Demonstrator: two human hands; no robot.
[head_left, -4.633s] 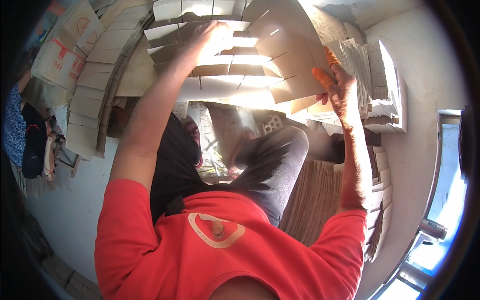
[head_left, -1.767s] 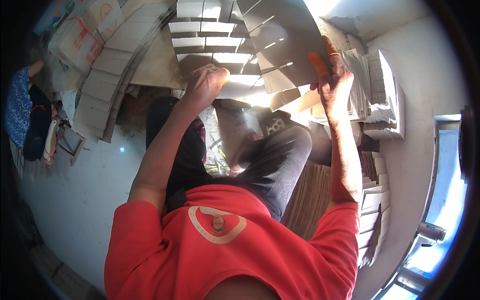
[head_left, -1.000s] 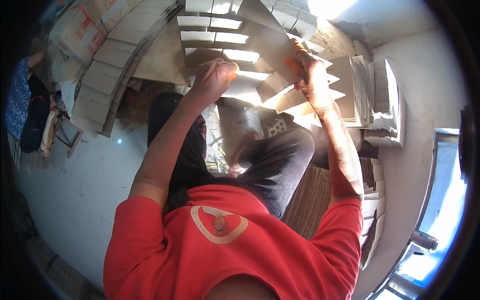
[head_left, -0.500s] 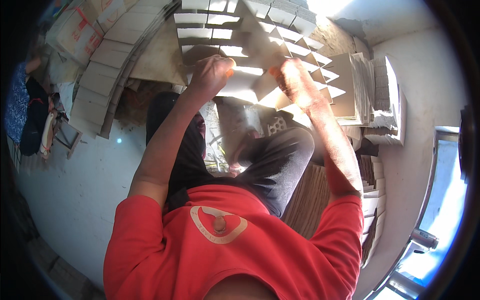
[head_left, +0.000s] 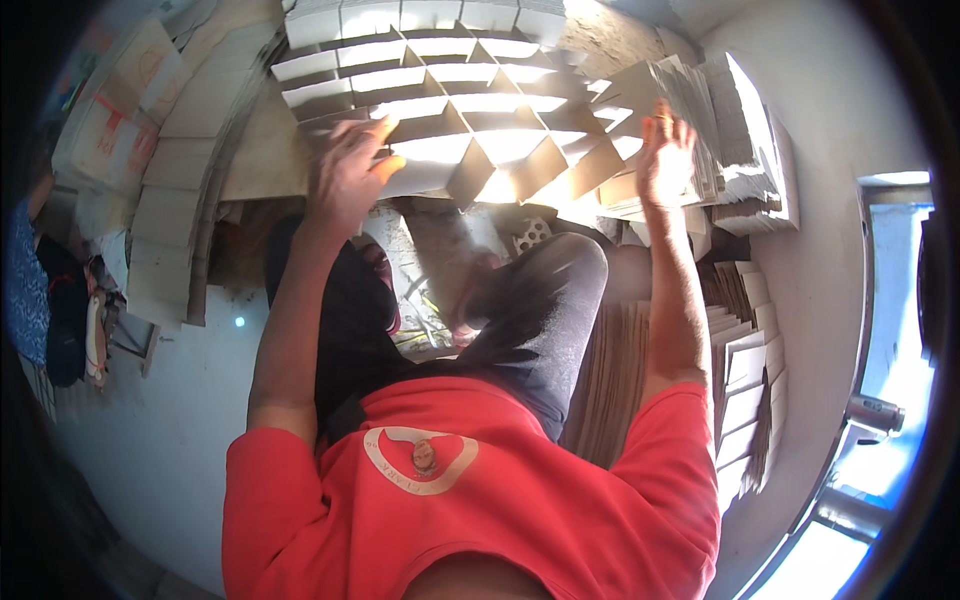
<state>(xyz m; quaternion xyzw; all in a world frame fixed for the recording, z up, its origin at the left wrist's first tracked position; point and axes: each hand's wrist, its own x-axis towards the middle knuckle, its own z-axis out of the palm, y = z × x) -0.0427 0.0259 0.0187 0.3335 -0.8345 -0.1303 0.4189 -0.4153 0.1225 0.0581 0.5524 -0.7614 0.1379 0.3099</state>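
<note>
A cardboard partition grid (head_left: 470,125) of interlocked slotted strips stretches across the top of the view, lit in bright bands. At its near left corner is my left hand (head_left: 348,172), thumb and fingers apart, orange coverings on some fingertips. It looks to be touching or just beside the outer strip; motion blur hides which. My right hand (head_left: 665,158) is by the grid's right end, in front of the upright cardboard sheets. Its fingers are stretched out, with nothing gripped in them; whether the palm touches the grid I cannot tell.
A long row of stacked cardboard pieces (head_left: 175,200) stands at the left, beside a printed carton (head_left: 115,110). At the right are upright cardboard sheets (head_left: 690,115) and a pale stack (head_left: 745,130). More cardboard strips (head_left: 608,370) stand below, by my right knee.
My hands have moved from closed grips near the grid's middle outward to its two ends, and their fingers have opened. The grid now lies spread wider.
</note>
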